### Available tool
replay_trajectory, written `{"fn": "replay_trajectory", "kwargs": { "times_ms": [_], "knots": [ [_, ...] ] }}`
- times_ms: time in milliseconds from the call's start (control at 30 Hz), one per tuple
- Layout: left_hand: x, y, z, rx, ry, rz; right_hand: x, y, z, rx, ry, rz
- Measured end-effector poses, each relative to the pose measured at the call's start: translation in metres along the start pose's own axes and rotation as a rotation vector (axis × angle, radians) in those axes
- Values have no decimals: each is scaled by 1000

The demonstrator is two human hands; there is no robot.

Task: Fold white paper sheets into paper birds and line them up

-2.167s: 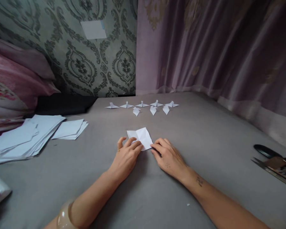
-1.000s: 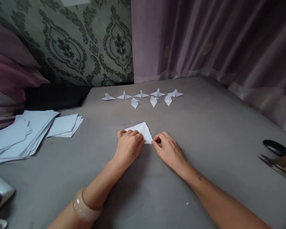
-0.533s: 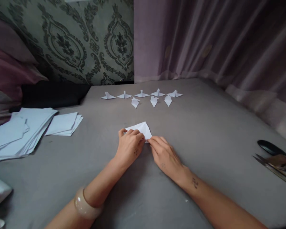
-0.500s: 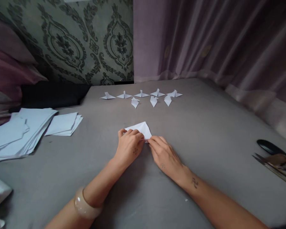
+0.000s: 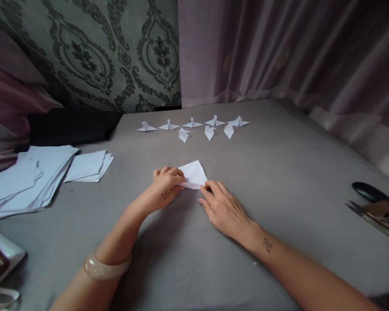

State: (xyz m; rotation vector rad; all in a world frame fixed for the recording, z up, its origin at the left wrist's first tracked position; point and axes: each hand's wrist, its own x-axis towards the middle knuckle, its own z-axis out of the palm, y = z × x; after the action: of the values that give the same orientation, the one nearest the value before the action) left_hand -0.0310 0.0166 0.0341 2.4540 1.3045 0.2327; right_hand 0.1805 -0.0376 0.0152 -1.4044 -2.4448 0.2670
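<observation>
A folded sheet of white paper (image 5: 194, 173) lies on the grey cloth in front of me, with a crease line and a narrow fold along its near edge. My left hand (image 5: 165, 185) is closed on its left end, thumb on the near side and fingers over the top. At the paper's lower right corner, my right hand (image 5: 222, 205) rests with its fingertips touching the edge. Its thumb sits apart, below the paper. Further back stand several folded paper birds (image 5: 192, 123) in a row, with smaller kite-shaped folded pieces (image 5: 209, 133) before them.
Large white sheets (image 5: 48, 168) and a stack of smaller paper (image 5: 86, 166) lie at the left. Scissors (image 5: 359, 209) and a black oval object (image 5: 368, 191) are at the right edge. A black cloth (image 5: 74, 125) lies at the back left, and curtains (image 5: 233, 56) hang behind.
My left hand has slid leftward along the paper, uncovering more of its middle and the near fold. My right thumb has come away from the corner. The view has shifted slightly.
</observation>
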Motion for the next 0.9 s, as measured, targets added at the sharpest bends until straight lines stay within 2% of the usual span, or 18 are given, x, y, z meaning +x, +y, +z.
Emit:
{"fn": "replay_trajectory", "kwargs": {
  "times_ms": [233, 400, 567, 633, 733, 800, 900],
  "knots": [
    [2, 5, 0, 48, 68, 63, 0, -2, -1, -33, -14, 2],
    [8, 12, 12, 85, 245, 109, 2, -2, -1, -35, -21, 13],
    [12, 12, 30, 22, 504, -18, 3, -3, -3, -31, -47, 26],
    [13, 11, 36, -47, 491, -20, 3, -3, -5, -15, -51, 19],
    [12, 13, 43, -142, 340, 44, 1, 0, -7, 44, -39, 5],
    [12, 15, 45, -164, 257, 84, 0, 6, -8, 120, -13, -6],
    [11, 17, 45, -152, 218, 119, 0, 17, -8, 288, 43, 8]
  ]
}}
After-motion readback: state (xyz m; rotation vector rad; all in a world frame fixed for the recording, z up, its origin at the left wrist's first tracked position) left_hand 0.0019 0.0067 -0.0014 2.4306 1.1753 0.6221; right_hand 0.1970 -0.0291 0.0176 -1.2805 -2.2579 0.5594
